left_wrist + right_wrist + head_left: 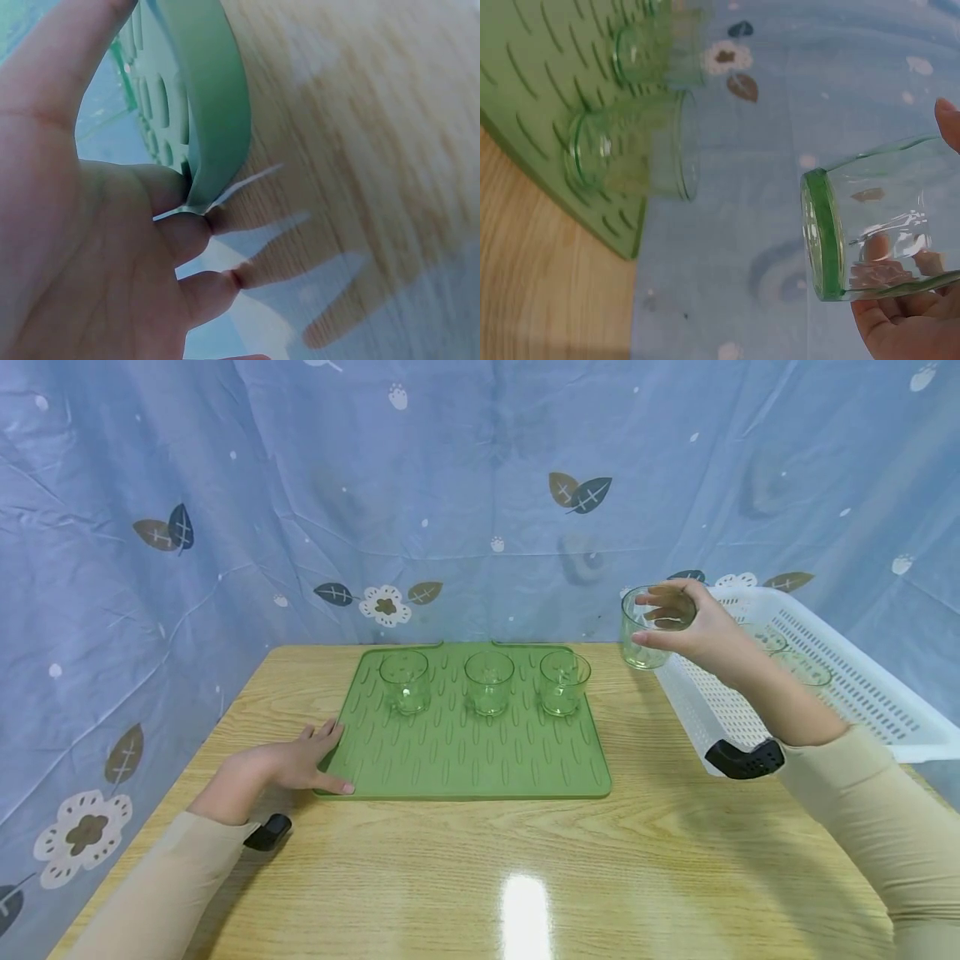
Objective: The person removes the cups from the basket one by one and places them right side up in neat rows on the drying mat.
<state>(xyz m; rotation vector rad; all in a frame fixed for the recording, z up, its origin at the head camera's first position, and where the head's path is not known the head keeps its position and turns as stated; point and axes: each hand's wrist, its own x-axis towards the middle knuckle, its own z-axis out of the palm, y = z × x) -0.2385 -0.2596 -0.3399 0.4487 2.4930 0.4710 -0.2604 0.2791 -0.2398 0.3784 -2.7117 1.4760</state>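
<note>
My right hand (pixel 693 622) grips a clear, green-tinted glass (pixel 636 639) by its side, held upright in the air beside the basket. In the right wrist view the thick base of that glass (pixel 823 236) shows, with fingertips seen through its wall. A green ribbed drying mat (pixel 472 760) lies on the table, and three similar glasses (pixel 406 689) stand in a row along its far half. My left hand (pixel 303 760) rests at the mat's left front corner, its thumb on the front edge and its fingers spread along the left edge.
A white perforated plastic basket (pixel 847 643) stands at the right, with at least two glasses (pixel 802 668) in it, partly hidden by the right forearm. The wooden table (pixel 420 877) ends at a blue patterned cloth (pixel 465 510) behind and at the left.
</note>
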